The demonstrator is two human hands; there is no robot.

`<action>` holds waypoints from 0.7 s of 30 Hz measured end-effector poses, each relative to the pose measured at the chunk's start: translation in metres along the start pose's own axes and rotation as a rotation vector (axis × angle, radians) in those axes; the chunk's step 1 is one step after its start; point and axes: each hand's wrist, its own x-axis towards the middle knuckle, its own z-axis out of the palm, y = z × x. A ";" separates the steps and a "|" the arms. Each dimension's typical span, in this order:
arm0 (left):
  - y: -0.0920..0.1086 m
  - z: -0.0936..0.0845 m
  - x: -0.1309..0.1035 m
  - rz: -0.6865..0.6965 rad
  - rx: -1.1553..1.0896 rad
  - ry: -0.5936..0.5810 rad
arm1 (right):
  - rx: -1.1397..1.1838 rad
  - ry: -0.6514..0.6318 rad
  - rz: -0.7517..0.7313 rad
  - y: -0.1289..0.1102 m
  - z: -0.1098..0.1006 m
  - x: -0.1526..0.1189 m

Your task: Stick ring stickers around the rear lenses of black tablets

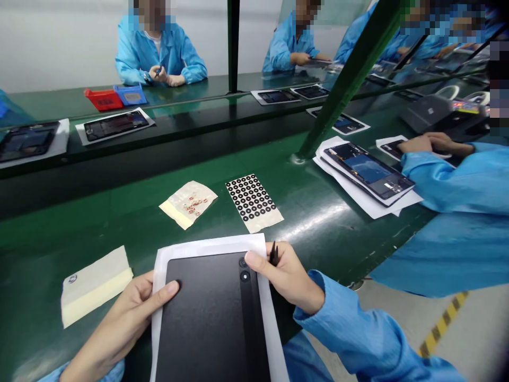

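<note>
A dark flat panel (pixel 202 313) with two round openings near its top right corner lies on a white sheet (pixel 214 245). My left hand (pixel 139 305) grips the panel and sheet at the left edge, thumb on top. At the upper right corner, my right hand (pixel 284 270) holds them too, its thumb beside the round openings; black tweezer tips (pixel 274 253) stick up between its fingers. Beyond the panel lie a sheet of black ring stickers (pixel 252 199) and a small clear bag with tiny copper-coloured parts (pixel 193 204). A cream paper piece (pixel 95 284) rests at the left.
Opened tablets lie on white sheets along the conveyor (pixel 115 126), and one is stacked at the right (pixel 366 170). A green post (pixel 350 74) rises nearby. A co-worker's sleeve (pixel 465 175) is at the right. Red (pixel 104 100) and blue bins stand across, near another person.
</note>
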 end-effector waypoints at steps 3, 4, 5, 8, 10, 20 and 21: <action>0.000 0.000 0.000 0.013 0.008 -0.006 | 0.009 -0.001 0.006 0.000 0.000 0.000; -0.001 0.000 0.000 0.020 0.013 -0.007 | 0.012 0.001 0.007 0.000 0.000 0.000; -0.001 -0.001 0.000 0.029 0.019 -0.007 | 0.013 0.003 0.010 0.000 0.000 -0.001; -0.005 -0.003 0.001 0.057 0.040 -0.005 | 0.013 0.010 0.022 0.000 0.001 -0.001; -0.007 -0.005 0.001 0.075 0.055 -0.004 | 0.020 0.019 0.030 0.000 0.002 0.000; -0.005 0.009 0.004 0.065 0.158 0.058 | -0.083 0.122 0.032 0.005 0.004 0.004; -0.007 0.011 0.005 0.066 0.166 0.073 | -0.094 0.137 0.026 0.007 0.005 0.004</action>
